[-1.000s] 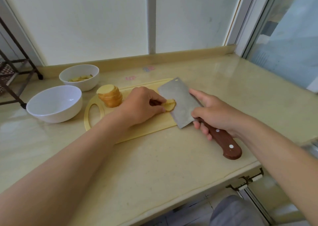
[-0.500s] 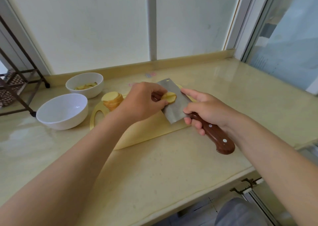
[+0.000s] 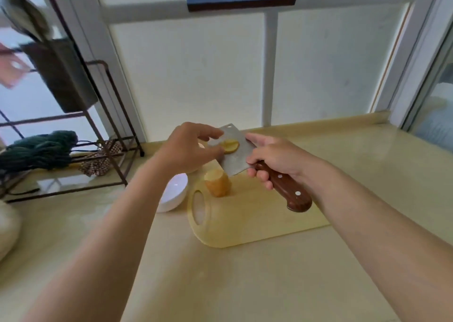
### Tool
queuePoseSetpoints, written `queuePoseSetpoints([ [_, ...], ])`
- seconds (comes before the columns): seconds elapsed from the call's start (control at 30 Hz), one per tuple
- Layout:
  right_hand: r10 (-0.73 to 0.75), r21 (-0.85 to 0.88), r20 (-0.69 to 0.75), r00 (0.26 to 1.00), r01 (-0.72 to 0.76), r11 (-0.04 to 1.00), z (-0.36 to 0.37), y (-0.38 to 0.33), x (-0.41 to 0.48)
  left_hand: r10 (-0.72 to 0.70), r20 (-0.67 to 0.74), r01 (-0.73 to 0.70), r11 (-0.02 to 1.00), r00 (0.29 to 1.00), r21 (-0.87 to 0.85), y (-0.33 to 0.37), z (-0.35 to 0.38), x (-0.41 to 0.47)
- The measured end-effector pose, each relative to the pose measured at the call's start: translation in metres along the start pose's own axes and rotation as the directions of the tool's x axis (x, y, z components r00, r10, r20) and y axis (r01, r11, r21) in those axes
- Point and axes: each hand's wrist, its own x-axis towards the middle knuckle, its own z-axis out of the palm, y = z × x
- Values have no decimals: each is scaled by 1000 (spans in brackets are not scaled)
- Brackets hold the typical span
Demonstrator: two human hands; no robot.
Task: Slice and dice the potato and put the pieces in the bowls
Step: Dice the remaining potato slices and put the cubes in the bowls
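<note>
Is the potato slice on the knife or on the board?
On the knife. The potato slice lies on the cleaver blade, held above the cutting board; the left hand touches it.

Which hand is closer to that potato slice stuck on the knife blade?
Left. The left hand has its thumb right at the potato slice, from the slice's left. The right hand grips the cleaver handle, further off to its right.

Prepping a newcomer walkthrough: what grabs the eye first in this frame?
The cleaver stands out first. The right hand grips its wooden handle and holds it up off the cutting board, with potato slices lying on the flat blade. The left hand touches those slices with its thumb. Below, the uncut potato chunk stands on the board, next to a white bowl partly hidden by the left forearm.
</note>
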Motion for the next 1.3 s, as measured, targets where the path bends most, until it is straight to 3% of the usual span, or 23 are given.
queuePoseSetpoints([
  [0.17,19,32,80,997,-21,999,39,-11,35,-122,12,120,983,992,136,-39,-33,5],
  [0.5,82,28,108,991,-85,996,67,-12,63,-208,108,160,926,972,343,-81,-14,40],
  [0.73,114,-24,108,988,-112,993,61,-11,58,-238,112,180,908,965,379,-94,5,54],
  [1.03,98,-104,50,994,-92,990,36,-11,44,-434,40,330,737,900,590,-120,-1,56],
  [1.2,25,-128,-50,998,-31,991,-1,-25,24,-334,-22,307,837,942,454,-104,-5,60],
  [1.3,-35,-112,-118,992,21,993,-35,-35,2,-202,-60,209,893,978,398,-63,5,59],
])
